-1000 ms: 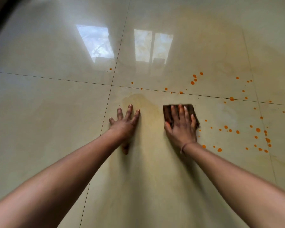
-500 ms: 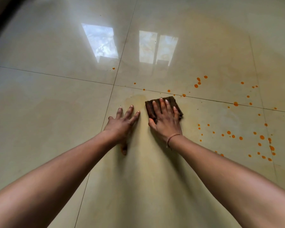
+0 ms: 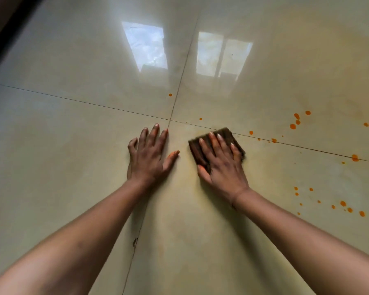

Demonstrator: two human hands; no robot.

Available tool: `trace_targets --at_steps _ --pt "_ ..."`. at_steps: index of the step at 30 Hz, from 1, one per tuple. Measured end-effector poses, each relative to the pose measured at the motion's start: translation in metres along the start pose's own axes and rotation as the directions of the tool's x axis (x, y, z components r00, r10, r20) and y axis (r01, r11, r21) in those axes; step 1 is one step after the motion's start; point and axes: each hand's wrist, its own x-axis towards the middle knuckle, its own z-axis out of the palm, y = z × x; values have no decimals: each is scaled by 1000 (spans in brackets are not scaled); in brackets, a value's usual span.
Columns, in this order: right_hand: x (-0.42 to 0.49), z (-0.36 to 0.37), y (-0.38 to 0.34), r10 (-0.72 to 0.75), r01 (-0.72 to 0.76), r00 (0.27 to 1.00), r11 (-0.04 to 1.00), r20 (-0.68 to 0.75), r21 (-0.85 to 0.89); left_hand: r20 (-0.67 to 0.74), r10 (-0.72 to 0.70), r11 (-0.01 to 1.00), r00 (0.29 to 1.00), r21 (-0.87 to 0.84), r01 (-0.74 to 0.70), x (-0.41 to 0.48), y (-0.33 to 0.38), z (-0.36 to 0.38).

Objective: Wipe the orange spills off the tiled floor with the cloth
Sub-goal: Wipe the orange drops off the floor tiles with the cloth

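Observation:
A dark brown folded cloth [image 3: 227, 134] lies flat on the glossy cream tiled floor [image 3: 73, 145], just below a grout line. My right hand [image 3: 221, 165] presses down on it with straight spread fingers, covering most of it. My left hand [image 3: 150, 156] rests flat on the floor to the cloth's left, fingers spread, beside the crossing of the grout lines. Orange drops [image 3: 294, 122] dot the tiles to the right, with another cluster of orange drops [image 3: 343, 204] at the lower right. A faint yellowish smear [image 3: 192, 201] surrounds the cloth and my hands.
A dark strip [image 3: 11, 28], perhaps a wall base or door edge, runs along the top left. Window reflections [image 3: 147, 47] shine on the far tiles. A single orange drop [image 3: 170, 94] sits by the vertical grout line ahead.
My right hand has slid the cloth leftward and away from me, up to the grout line. My left hand has shifted slightly forward on the floor. Drops near the cloth's earlier path are gone.

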Motion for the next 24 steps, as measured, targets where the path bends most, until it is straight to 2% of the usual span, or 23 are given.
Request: trace_targets --at_steps 2,4,7,9,13,15,17,19,21,24 --pt "-24 0 5 -88 88 996 996 -6 7 4 -15 1000 1000 -12 15 1 -2 -2" --pt "6 0 9 -135 135 991 991 -2 -5 20 -15 1000 1000 -26 16 4 -3 -3" --pt "103 -7 -11 -126 126 992 992 19 -29 21 -17 1000 1000 -11 17 2 -3 -1" --pt "134 -9 -22 -85 87 995 995 49 -39 12 -15 1000 1000 7 15 3 -3 0" --pt "91 -9 -11 -206 208 978 977 44 -46 37 -13 1000 999 12 13 3 -5 -2" --pt "109 -10 -9 -251 254 967 966 50 -57 49 -14 1000 999 16 13 3 -4 -3" --pt "164 -10 -28 -235 237 971 970 33 -48 45 -20 1000 999 25 19 4 -4 -3" --pt "203 -12 -52 -151 153 987 988 53 -34 51 -23 1000 998 20 22 4 -5 -3" --pt "199 -10 -57 -116 117 992 993 57 -11 43 -23 1000 999 13 22 4 -5 -3" --pt "132 -6 -33 -224 225 974 974 33 -11 42 -14 1000 999 3 14 3 -5 -4"
